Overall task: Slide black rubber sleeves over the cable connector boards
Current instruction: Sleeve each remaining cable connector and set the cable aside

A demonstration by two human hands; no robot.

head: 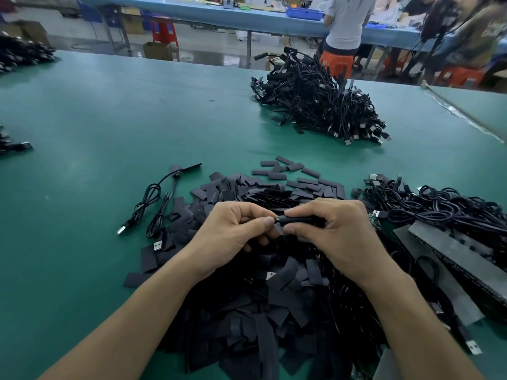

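I see my right grip pinching a black sleeve. My left grip pinches the connector board at its mouth, above the sleeve pile on the tabletop. Shirt print far right: unreadable.

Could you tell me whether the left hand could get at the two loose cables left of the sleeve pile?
Probably yes: only flat sleeves lie between the left hand and the loose cables, though it must first release the connector board it pinches.
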